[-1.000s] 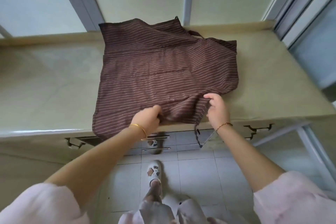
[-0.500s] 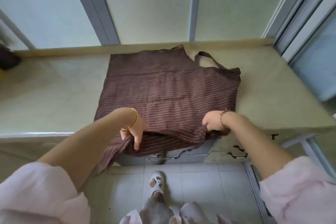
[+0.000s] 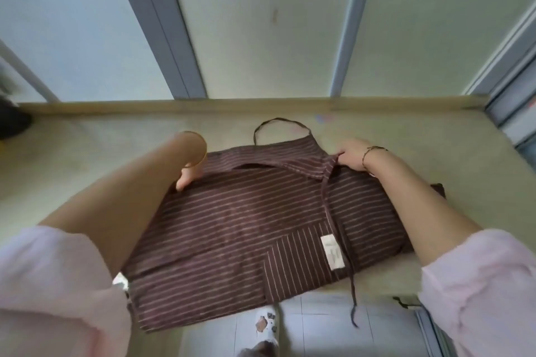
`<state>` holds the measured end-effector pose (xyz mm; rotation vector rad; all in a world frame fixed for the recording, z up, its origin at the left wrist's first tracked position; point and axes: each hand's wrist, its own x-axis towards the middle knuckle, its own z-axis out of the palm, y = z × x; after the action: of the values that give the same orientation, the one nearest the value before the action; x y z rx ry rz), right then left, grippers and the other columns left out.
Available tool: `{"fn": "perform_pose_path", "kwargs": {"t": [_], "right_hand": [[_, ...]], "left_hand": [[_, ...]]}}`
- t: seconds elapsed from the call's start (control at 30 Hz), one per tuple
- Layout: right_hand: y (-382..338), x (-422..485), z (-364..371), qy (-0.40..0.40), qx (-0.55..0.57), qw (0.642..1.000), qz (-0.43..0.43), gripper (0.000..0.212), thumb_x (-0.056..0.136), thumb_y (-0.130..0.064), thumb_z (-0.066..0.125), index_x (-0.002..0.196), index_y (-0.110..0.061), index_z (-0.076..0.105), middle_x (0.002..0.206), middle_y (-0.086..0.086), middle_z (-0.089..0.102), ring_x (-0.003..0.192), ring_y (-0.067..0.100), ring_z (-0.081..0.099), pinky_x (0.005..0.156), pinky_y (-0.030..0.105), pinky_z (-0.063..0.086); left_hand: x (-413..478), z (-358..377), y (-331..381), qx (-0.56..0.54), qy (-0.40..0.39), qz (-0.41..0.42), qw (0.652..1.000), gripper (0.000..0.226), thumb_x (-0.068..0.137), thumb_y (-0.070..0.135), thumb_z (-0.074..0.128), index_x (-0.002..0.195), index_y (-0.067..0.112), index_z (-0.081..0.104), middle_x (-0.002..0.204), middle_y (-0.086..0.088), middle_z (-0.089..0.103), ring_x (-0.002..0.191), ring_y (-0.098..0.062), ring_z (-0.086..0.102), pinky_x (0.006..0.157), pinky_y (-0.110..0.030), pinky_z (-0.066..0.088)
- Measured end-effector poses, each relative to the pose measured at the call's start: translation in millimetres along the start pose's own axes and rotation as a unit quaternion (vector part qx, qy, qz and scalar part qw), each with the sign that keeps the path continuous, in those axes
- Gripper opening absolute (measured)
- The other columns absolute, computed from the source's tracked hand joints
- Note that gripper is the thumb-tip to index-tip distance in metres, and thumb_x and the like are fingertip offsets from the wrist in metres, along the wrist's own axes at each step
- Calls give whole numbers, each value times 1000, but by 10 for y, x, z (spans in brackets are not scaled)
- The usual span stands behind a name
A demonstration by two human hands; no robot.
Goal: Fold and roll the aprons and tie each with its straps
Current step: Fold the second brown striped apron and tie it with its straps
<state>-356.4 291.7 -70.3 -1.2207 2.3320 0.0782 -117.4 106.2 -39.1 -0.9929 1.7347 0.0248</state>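
Apron (image 3: 246,220): brown, striped, folded over on the bench (image 3: 87,153), near edge overhanging.
Left hand (image 3: 190,174): arm stretched forward, grip clenched on the fold's left edge.
Right hand (image 3: 352,156): arm stretched forward, grip pinching the fold's right corner.

The left hand (image 3: 188,178) hides most of its fingers behind its own wrist, so its hold on the apron (image 3: 246,226) is unclear. The apron's near-left corner apparently runs under the left sleeve (image 3: 58,284). The white label (image 3: 332,252) is too blurred to read. A dark object (image 3: 11,124) is cut off by the left edge and cannot be identified.
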Motion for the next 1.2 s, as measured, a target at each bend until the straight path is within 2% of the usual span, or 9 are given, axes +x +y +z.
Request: {"fn": "perform_pose_path", "kwargs": {"t": [0.17,0.4,0.63,0.73,0.87,1.0,1.1,1.17,1.2], "right_hand": [[-256,902,218,81,13,988,127,23,89,-25,57,109,-13,54,116,11,58,104,31,55,84,38,46],[-307,1127,571,240,11,955,174,27,90,-19,59,110,-8,46,112,12,53,90,29,58,62,35,44],[-227,1135,479,73,211,954,198,31,95,-30,40,72,-12,52,66,6,66,62,23,68,56,29,50],[-335,1051,483,-65,432,868,234,28,93,-21,41,101,-4,62,85,11,65,76,26,64,62,30,50],[-425,927,527,-138,249,954,90,27,90,-38,55,89,-11,55,87,5,62,65,13,60,59,25,49],[-523,1000,465,-234,166,957,46,26,96,-28,50,78,-10,56,71,5,60,42,9,52,39,17,38],[-571,1194,123,-195,544,814,58,20,98,-17,47,83,-5,54,62,6,59,45,12,56,41,19,44],[-520,1368,-171,-66,846,529,24,20,99,-21,45,102,-5,56,87,14,67,77,20,68,70,28,58],[-479,1446,-274,-9,897,442,15,29,99,-24,44,117,-3,52,107,17,64,97,25,66,86,33,55]], "left_hand": [[978,-205,-67,-91,272,37,957,29,92,8,48,119,9,58,114,-9,62,107,-28,59,87,-37,47],[1680,-236,-31,-260,245,101,929,3,90,15,55,90,14,52,84,-3,57,80,-21,55,69,-30,46],[1697,-483,-72,-250,261,80,929,8,91,17,53,88,11,49,73,-1,49,65,-15,47,59,-24,38],[1679,-531,-37,-250,252,78,931,8,90,15,55,93,9,53,74,-2,52,65,-15,48,60,-25,41],[1663,-593,114,-308,202,129,921,20,89,28,52,90,9,57,77,-3,55,71,-17,50,62,-27,42],[1653,-627,191,-294,207,151,921,23,91,32,54,92,10,58,82,-3,55,76,-18,51,64,-27,41],[1642,-613,194,-267,218,146,927,21,93,26,55,103,7,59,84,-3,54,79,-18,50,66,-26,39],[1640,-612,190,-256,228,140,929,20,93,21,54,105,5,59,84,-3,53,79,-18,50,67,-25,38],[1636,-612,185,-251,230,137,930,20,93,19,54,106,5,59,85,-3,53,79,-18,49,67,-24,38]]}}
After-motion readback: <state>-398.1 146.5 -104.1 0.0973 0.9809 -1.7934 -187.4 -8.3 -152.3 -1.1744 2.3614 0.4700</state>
